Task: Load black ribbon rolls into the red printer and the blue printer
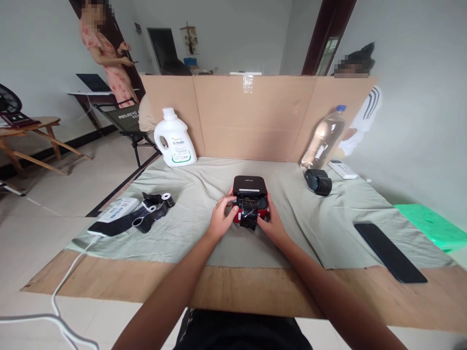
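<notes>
A small black and red device sits on the grey-green cloth in front of me, its black top part tilted up. Glossy black ribbon hangs out over its front. My left hand grips the device's left side, thumb at the front and fingers on the opened part. On the other side, my right hand wraps round the right edge, its thumb near the ribbon. The undersides of both hands' fingers are partly hidden by the device.
Black ribbon rolls and a white power strip lie left. A white jug and clear bottle stand by the cardboard. Right are a black roll and phone. Two people are beyond.
</notes>
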`<state>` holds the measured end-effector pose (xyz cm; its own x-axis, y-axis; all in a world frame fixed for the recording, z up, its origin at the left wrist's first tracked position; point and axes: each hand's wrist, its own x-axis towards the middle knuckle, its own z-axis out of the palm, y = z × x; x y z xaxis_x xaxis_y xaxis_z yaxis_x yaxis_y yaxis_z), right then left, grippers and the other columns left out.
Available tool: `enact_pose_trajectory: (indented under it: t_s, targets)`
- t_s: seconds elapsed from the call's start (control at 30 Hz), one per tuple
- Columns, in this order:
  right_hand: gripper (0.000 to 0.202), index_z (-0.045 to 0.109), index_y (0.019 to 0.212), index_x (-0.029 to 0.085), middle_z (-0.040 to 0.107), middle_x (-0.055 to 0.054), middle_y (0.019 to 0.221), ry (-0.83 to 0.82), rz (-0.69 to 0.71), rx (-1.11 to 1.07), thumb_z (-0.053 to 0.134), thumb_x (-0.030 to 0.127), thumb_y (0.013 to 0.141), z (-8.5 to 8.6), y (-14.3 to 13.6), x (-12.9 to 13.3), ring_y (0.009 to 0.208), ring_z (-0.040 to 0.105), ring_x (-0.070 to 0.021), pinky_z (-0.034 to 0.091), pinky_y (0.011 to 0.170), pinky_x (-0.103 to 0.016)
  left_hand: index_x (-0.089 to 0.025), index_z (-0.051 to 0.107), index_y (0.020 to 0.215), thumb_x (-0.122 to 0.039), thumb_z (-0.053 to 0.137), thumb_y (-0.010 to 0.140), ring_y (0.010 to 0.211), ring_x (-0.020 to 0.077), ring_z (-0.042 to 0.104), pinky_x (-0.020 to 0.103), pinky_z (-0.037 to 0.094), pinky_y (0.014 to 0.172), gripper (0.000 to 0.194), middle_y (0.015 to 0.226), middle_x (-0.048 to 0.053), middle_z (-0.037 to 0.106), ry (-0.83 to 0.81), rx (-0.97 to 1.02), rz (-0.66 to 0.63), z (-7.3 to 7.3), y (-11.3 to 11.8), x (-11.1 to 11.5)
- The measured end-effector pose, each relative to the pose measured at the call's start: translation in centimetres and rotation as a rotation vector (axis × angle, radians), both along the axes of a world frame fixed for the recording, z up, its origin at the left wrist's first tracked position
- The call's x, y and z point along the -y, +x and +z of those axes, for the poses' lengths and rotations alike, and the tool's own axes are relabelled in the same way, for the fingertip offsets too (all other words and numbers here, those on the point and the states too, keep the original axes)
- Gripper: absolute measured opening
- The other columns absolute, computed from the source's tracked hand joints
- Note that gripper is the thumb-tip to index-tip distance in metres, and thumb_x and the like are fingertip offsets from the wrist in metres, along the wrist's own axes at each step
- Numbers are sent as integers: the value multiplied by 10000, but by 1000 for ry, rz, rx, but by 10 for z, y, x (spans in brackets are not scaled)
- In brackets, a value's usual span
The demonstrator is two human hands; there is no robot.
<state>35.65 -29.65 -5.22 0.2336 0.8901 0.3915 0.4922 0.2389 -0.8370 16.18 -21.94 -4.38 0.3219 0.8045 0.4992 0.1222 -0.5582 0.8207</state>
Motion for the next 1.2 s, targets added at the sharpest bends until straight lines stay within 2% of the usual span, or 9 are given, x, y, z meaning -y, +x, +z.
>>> enact_pose_trajectory:
  t_s: [0.17,0.33,0.43,0.6,0.73,0.83,0.97,1.07,1.2]
  targets:
    - [864,186,1587,283,378,-91,1558,19,14,-16,630,421,858,4,2,3,1373,399,-320,335,1153,-506,-240,599,1188,-322,545,927,1285,245,539,407,450,1049,279,1398,89,573,4,-24,4,0,-2,0]
    - [614,250,1571,326,323,8,1598,33,128,-35,354,468,983,17,23,-7,1442,330,-250,318,1171,-477,-241,600,1181,-331,540,929,1228,237,576,386,470,1005,273,1388,86,585,-10,-12,8,1,-1,1]
    - [576,270,1560,349,336,29,1592,9,107,3,268,515,1008,31,36,-23,1436,344,-239,317,1167,-497,-243,600,1162,-324,541,930,1272,235,551,390,461,1028,253,1398,79,579,4,10,-15,2,-1,1]
    - [494,539,1418,317,570,-21,1414,-17,54,94,413,509,981,53,41,-49,1330,473,-243,331,1159,-484,-253,611,1144,-306,559,922,1204,230,577,403,476,1002,235,1372,74,602,44,15,-1,3,-1,-1]
    - [322,749,1121,270,736,-53,1082,-16,36,281,536,381,906,70,35,-66,1075,632,-261,476,1002,-460,-249,607,1157,-309,564,922,1181,229,591,400,484,991,246,1370,79,600,6,48,-21,2,1,-1]
    - [279,772,1009,280,762,-28,976,-142,160,458,529,278,871,84,29,-83,929,675,-263,513,899,-455,-248,588,1216,-309,575,920,1199,220,588,394,471,1039,303,1357,84,597,-24,84,-41,2,1,0]
    - [266,786,843,303,761,-37,934,-456,239,782,631,128,715,96,16,-110,1068,621,-352,408,987,-581,-247,569,1280,-312,580,919,1192,215,589,399,458,1083,367,1336,91,596,-41,94,-39,3,0,0]
    - [286,775,720,286,741,-67,804,-574,224,827,679,50,592,101,4,-122,1104,576,-422,336,993,-673,-244,551,1326,-326,575,925,1199,217,588,398,450,1102,410,1341,101,579,-57,97,-48,5,-1,1]
    - [226,724,624,230,717,-91,771,-664,199,830,692,24,536,107,-5,-126,1108,557,-451,286,1007,-705,-247,545,1353,-335,583,921,1169,217,602,402,461,1092,442,1319,104,575,-60,89,-39,7,-2,3]
